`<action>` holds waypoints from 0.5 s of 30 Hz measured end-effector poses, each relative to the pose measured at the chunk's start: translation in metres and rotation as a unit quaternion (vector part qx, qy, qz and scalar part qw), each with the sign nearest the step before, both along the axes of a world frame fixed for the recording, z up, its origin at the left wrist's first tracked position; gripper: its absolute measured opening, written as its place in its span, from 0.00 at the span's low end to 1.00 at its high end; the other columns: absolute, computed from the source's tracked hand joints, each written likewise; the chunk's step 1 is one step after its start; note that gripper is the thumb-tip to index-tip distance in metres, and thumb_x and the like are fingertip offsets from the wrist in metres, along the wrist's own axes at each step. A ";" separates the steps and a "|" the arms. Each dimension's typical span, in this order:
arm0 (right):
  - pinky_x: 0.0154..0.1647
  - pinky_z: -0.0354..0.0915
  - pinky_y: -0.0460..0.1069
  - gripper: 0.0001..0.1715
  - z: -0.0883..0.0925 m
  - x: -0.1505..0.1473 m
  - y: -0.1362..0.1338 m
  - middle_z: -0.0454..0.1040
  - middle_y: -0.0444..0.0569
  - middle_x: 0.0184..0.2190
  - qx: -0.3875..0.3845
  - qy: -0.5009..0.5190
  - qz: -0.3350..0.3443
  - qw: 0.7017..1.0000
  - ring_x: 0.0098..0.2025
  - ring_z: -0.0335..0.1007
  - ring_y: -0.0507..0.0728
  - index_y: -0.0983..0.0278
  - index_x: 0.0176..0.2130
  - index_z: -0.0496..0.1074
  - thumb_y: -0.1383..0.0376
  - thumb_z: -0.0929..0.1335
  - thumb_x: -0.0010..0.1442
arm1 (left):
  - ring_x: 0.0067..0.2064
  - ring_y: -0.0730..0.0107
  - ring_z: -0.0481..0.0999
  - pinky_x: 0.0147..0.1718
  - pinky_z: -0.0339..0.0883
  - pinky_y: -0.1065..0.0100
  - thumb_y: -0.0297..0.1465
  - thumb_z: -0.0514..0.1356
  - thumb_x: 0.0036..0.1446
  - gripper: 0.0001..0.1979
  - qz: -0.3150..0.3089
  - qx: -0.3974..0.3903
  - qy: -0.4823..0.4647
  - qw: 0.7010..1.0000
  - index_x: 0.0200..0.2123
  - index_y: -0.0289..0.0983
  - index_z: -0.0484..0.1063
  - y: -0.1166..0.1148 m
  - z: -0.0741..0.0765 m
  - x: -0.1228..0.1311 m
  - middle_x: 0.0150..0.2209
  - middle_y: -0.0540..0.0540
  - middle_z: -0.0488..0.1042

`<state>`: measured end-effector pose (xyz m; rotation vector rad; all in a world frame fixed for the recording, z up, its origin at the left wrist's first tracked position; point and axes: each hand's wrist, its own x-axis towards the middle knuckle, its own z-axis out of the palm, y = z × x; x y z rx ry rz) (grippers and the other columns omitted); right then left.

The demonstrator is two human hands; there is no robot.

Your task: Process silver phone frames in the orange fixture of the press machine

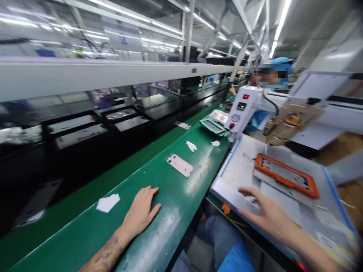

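My left hand (142,210) rests over the green bench (167,226), fingers stretched out with nothing in them. Beyond its fingertips lies a flat, pale phone frame (179,165) with small cutouts. A white piece of paper (108,203) lies to the left of that hand. My right hand (262,209) hovers at the front edge of the white machine base (235,185), its thumb and fingers apart and no object visible between them. Past it on the base sits an orange fixture (286,175) framing a grey panel.
A control box (241,109) with lit displays and a gauge stands behind the base. Near it lie a green fixture (212,126) and white scraps (191,146). Left runs a dark conveyor (159,139) carrying flat panels. A co-worker in a blue cap (280,66) is farther back.
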<state>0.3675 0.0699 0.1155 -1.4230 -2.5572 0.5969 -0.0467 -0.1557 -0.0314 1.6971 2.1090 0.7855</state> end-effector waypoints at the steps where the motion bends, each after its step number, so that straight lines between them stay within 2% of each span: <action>1: 0.61 0.69 0.65 0.42 -0.017 -0.048 0.006 0.70 0.51 0.61 -0.016 0.016 0.052 0.998 0.61 0.69 0.68 0.50 0.64 0.63 0.42 0.69 0.55 | 0.68 0.50 0.64 0.68 0.56 0.41 0.43 0.55 0.67 0.24 0.007 -0.003 -0.002 1.000 0.61 0.39 0.64 -0.008 0.002 0.002 0.62 0.38 0.70; 3: 0.67 0.61 0.65 0.51 -0.054 -0.124 0.020 0.64 0.60 0.65 0.004 0.024 0.096 0.995 0.66 0.62 0.70 0.63 0.67 0.58 0.43 0.69 0.53 | 0.68 0.51 0.63 0.69 0.56 0.41 0.40 0.57 0.67 0.24 0.016 -0.007 -0.013 1.000 0.63 0.41 0.63 -0.034 0.009 0.006 0.64 0.39 0.68; 4: 0.67 0.61 0.65 0.55 -0.072 -0.148 0.029 0.65 0.63 0.64 0.014 0.019 0.098 0.995 0.66 0.63 0.71 0.67 0.67 0.58 0.43 0.69 0.50 | 0.68 0.51 0.63 0.68 0.57 0.42 0.40 0.58 0.66 0.25 0.017 -0.009 -0.025 1.000 0.63 0.43 0.62 -0.049 0.013 0.008 0.65 0.40 0.67; 6: 0.62 0.65 0.65 0.60 -0.105 -0.177 0.055 0.70 0.66 0.59 0.018 0.017 0.095 0.995 0.60 0.68 0.74 0.70 0.66 0.60 0.39 0.71 0.45 | 0.66 0.54 0.65 0.67 0.60 0.47 0.40 0.60 0.64 0.26 0.027 -0.012 -0.068 0.997 0.64 0.46 0.61 -0.076 0.021 0.013 0.64 0.42 0.68; 8: 0.48 0.73 0.61 0.65 -0.131 -0.195 0.088 0.73 0.64 0.54 -0.012 0.030 0.088 0.996 0.47 0.75 0.71 0.70 0.66 0.59 0.35 0.71 0.43 | 0.61 0.58 0.70 0.63 0.66 0.53 0.37 0.61 0.63 0.24 0.074 -0.009 -0.126 0.989 0.61 0.45 0.63 -0.090 0.028 0.017 0.59 0.42 0.71; 9: 0.43 0.74 0.60 0.65 -0.141 -0.206 0.103 0.74 0.63 0.52 -0.027 0.030 0.094 0.995 0.41 0.76 0.68 0.70 0.66 0.59 0.34 0.70 0.42 | 0.58 0.58 0.71 0.61 0.67 0.55 0.36 0.61 0.63 0.24 0.107 -0.009 -0.145 0.984 0.60 0.44 0.63 -0.091 0.030 0.018 0.57 0.42 0.71; 11: 0.37 0.73 0.58 0.66 -0.151 -0.237 0.122 0.76 0.62 0.49 -0.046 0.029 0.120 0.991 0.35 0.74 0.65 0.70 0.66 0.60 0.33 0.69 0.42 | 0.57 0.56 0.70 0.61 0.66 0.51 0.38 0.62 0.62 0.25 0.153 -0.015 -0.151 0.977 0.61 0.44 0.63 -0.085 0.031 0.016 0.56 0.42 0.71; 13: 0.36 0.72 0.58 0.67 -0.153 -0.280 0.123 0.76 0.62 0.49 -0.054 0.031 0.150 0.987 0.32 0.73 0.64 0.71 0.66 0.58 0.33 0.69 0.42 | 0.58 0.53 0.68 0.62 0.62 0.46 0.45 0.63 0.61 0.29 0.156 -0.020 -0.138 0.978 0.62 0.46 0.62 -0.076 0.025 0.014 0.57 0.43 0.70; 15: 0.34 0.72 0.59 0.68 -0.155 -0.329 0.112 0.75 0.63 0.52 -0.050 0.023 0.153 0.987 0.31 0.73 0.64 0.70 0.68 0.55 0.32 0.67 0.43 | 0.59 0.51 0.67 0.63 0.60 0.44 0.51 0.62 0.60 0.33 0.139 -0.015 -0.125 0.982 0.64 0.47 0.61 -0.068 0.016 0.014 0.57 0.43 0.70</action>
